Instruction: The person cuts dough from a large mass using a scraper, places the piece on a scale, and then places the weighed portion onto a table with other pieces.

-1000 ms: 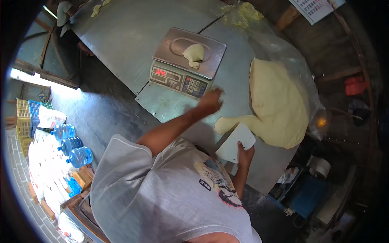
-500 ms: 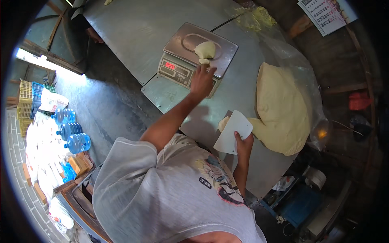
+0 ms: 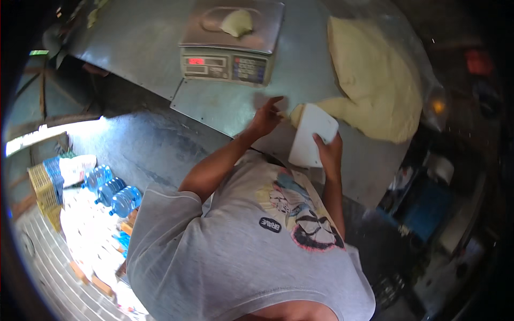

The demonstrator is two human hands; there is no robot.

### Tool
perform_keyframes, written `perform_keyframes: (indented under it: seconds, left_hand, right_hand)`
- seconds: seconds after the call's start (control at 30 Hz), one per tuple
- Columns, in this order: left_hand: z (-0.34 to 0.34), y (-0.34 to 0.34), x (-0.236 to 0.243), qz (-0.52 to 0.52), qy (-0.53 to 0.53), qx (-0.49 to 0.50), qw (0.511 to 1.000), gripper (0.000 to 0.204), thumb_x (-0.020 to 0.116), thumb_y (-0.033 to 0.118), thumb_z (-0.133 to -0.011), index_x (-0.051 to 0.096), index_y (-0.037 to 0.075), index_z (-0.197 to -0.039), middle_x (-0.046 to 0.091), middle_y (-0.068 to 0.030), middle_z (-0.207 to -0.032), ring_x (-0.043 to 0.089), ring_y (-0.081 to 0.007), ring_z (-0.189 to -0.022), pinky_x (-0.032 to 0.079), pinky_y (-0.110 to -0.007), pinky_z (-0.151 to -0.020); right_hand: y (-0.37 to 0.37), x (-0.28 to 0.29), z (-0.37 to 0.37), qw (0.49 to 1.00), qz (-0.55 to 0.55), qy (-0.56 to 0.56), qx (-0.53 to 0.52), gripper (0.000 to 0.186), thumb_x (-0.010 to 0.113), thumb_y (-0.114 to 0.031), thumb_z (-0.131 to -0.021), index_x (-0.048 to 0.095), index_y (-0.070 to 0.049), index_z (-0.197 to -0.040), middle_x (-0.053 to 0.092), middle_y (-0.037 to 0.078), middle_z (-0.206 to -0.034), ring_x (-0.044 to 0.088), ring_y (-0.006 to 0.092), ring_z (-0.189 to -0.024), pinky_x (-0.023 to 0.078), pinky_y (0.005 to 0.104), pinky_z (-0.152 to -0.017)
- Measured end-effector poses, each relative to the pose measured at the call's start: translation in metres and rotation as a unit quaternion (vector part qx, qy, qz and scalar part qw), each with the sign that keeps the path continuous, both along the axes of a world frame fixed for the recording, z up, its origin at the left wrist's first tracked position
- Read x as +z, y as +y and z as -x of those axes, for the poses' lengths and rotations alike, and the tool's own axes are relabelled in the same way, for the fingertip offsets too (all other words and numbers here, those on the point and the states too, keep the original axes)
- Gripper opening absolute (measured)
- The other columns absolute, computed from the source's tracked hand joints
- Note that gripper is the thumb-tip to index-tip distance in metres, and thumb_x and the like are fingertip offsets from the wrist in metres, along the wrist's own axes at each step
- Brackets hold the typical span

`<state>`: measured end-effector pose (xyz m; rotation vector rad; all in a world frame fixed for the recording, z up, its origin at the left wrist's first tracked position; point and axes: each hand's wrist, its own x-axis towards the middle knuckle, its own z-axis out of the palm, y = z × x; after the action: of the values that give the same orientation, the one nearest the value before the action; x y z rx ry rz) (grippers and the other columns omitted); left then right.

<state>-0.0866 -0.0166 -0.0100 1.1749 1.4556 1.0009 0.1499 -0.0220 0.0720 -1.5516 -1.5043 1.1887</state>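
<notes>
My right hand [image 3: 331, 150] grips a flat white dough scraper [image 3: 312, 138], its far edge against the narrow end of a strip of dough [image 3: 332, 107]. That strip runs out from a large pale mass of dough [image 3: 383, 88] on the metal table. Left of the scraper, my left hand [image 3: 266, 119] is above the table, index finger stretched out. A small piece of dough [image 3: 283, 115] shows at its lower fingertips, seemingly pinched, close to the strip's end. A lump of dough [image 3: 237, 23] rests on the steel pan of a digital scale [image 3: 227, 67].
Clear plastic sheeting [image 3: 431, 96] lies along the right side of the big dough. The metal table's [image 3: 128, 59] near edge runs just in front of my body. Blue water jugs [image 3: 111, 191] and a yellow crate [image 3: 43, 187] stand on the floor at left.
My left hand has come back from the scale toward the scraper. The small piece beside the lump on the pan is gone. The view has shifted, and the scraper stays in my right hand.
</notes>
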Motion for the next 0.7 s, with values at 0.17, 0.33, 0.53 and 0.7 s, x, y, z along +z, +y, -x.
perform_keyframes:
  seconds: [0.17, 0.33, 0.53, 0.7]
  left_hand:
    - [0.015, -0.021, -0.001, -0.109, 0.288, -0.046, 0.95, 0.024, 0.073, 0.012, -0.075, 0.068, 0.008, -0.098, 0.063, -0.0097, -0.101, 0.061, -0.03, -0.096, 0.052, -0.042, -0.081]
    - [0.019, -0.023, -0.003, -0.09, 0.316, -0.068, 0.942, 0.016, 0.073, 0.013, -0.076, 0.069, 0.008, -0.091, 0.061, -0.0091, -0.099, 0.061, -0.0303, -0.094, 0.053, -0.041, -0.08]
    - [0.028, -0.014, -0.017, -0.115, 0.215, -0.026, 0.97, 0.032, 0.065, 0.006, -0.08, 0.053, 0.004, -0.11, 0.058, -0.0175, -0.096, 0.057, -0.0416, -0.088, 0.048, -0.048, -0.074]
    - [0.052, 0.06, 0.044, -0.263, 0.158, 0.051, 0.951, 0.038, 0.055, 0.002, -0.081, 0.036, 0.002, -0.115, 0.052, -0.0276, -0.093, 0.053, -0.05, -0.084, 0.044, -0.053, -0.069]
  right_hand:
    - [0.009, 0.022, 0.056, 0.982, -0.043, -0.162, 0.083, 0.039, 0.066, -0.01, -0.084, 0.051, 0.003, -0.117, 0.066, 0.028, -0.096, 0.064, 0.0461, -0.09, 0.052, 0.048, -0.076]
    - [0.006, 0.011, 0.106, 0.944, 0.023, -0.307, 0.12, 0.037, 0.064, -0.013, -0.085, 0.043, 0.0, -0.113, 0.065, 0.026, -0.081, 0.064, 0.0451, -0.079, 0.051, 0.0523, -0.07]
    - [0.026, -0.036, 0.132, 0.943, 0.015, -0.322, 0.086, 0.041, 0.065, -0.013, -0.083, 0.046, 0.001, -0.116, 0.065, 0.026, -0.089, 0.064, 0.0457, -0.085, 0.05, 0.0525, -0.073]
    - [0.022, -0.053, 0.089, 0.987, 0.022, -0.156, 0.034, 0.051, 0.067, -0.01, -0.08, 0.047, 0.003, -0.124, 0.064, 0.03, -0.104, 0.062, 0.0465, -0.099, 0.048, 0.0504, -0.085]
